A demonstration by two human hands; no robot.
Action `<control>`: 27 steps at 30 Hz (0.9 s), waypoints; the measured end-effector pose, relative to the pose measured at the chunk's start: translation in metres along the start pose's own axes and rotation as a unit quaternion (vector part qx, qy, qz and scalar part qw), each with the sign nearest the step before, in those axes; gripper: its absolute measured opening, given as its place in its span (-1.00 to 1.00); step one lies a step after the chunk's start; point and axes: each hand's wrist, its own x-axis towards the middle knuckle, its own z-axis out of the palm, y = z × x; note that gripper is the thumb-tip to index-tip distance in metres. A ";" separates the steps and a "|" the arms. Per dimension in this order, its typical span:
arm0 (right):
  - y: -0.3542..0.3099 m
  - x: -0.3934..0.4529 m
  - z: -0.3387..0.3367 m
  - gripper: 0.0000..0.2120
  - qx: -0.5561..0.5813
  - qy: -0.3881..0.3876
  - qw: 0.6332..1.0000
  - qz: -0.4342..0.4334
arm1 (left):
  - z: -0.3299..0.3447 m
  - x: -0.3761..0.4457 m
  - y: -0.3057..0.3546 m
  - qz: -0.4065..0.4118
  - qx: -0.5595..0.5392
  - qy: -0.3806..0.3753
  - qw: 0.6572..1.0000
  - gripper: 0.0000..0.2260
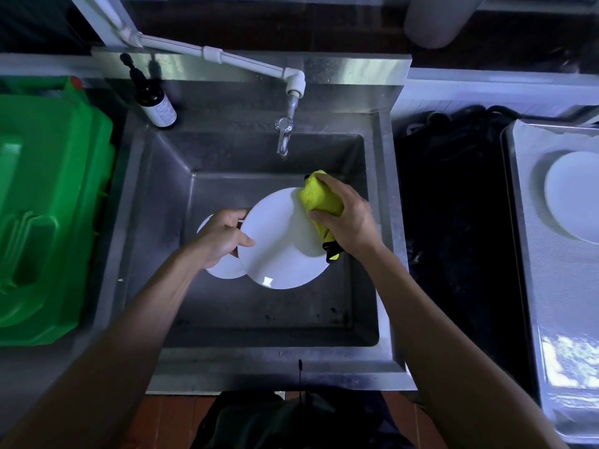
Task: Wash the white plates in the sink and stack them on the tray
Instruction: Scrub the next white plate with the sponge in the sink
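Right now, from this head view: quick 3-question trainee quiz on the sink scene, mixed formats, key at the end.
1. True or false: the right hand grips a yellow-green cloth against the held plate.
2. Which hand holds that plate's rim? A) left hand B) right hand C) neither
3. Fill in: a second plate lies partly under the held one in the ____; another plate already rests on the tray.

Key: 1 true; 2 A; 3 sink
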 end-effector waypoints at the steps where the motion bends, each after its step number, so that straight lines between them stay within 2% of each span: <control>1: -0.002 0.000 0.001 -0.33 -0.011 -0.006 1.000 -0.014 | 0.000 0.002 0.002 0.003 0.015 -0.007 1.000 -0.48; 9: -0.005 -0.002 0.002 -0.29 -0.054 -0.035 0.997 -0.031 | 0.001 0.013 0.015 0.037 0.110 -0.033 0.993 -0.50; 12: -0.005 -0.006 0.006 -0.31 -0.066 -0.002 0.997 -0.033 | 0.002 0.016 0.017 0.060 0.139 -0.027 0.988 -0.43; 15: -0.005 -0.011 0.011 -0.39 -0.089 0.044 0.994 -0.046 | 0.007 0.018 0.013 0.083 0.160 0.009 0.984 -0.39; 22: -0.010 -0.017 0.012 -0.31 -0.193 0.081 0.970 -0.125 | 0.025 0.015 -0.009 0.097 0.093 0.101 0.986 -0.53; 27: -0.010 -0.023 0.009 -0.38 -0.225 0.088 0.956 -0.167 | 0.033 0.011 -0.020 0.071 0.052 0.128 0.988 -0.57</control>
